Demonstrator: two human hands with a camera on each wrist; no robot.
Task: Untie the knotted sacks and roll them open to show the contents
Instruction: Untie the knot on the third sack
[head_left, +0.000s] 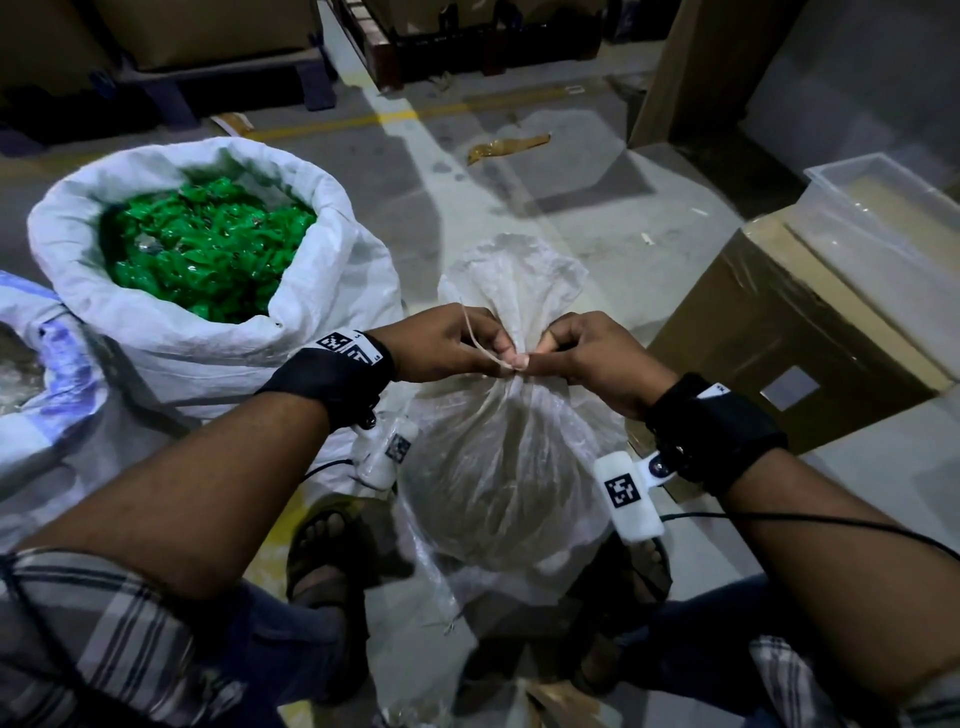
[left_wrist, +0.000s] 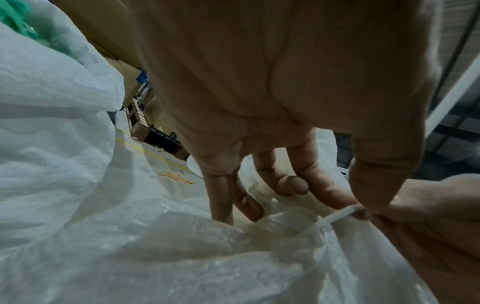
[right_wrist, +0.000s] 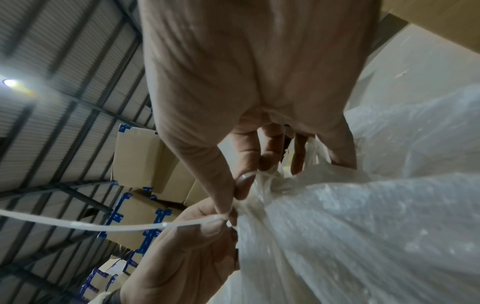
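A translucent white sack (head_left: 509, 467) stands on the floor between my feet, its neck gathered and bound by a thin white tie (head_left: 480, 348). My left hand (head_left: 506, 358) pinches the tie between thumb and forefinger right at the knot; the loose end runs up over its knuckles. My right hand (head_left: 545, 348) pinches the bunched neck from the other side. In the left wrist view the left hand (left_wrist: 361, 209) pinches the tie (left_wrist: 337, 216) close to the knot. The right wrist view shows the right hand (right_wrist: 241, 185) pinching the gathered plastic, with the tie (right_wrist: 103, 226) trailing left.
An open woven sack (head_left: 332, 249), rim rolled down, full of green packets (head_left: 208, 249), stands at left. Another sack (head_left: 36, 374) lies at the far left. A cardboard box (head_left: 769, 343) topped by a clear plastic bin (head_left: 883, 208) sits at right. Pallets line the back.
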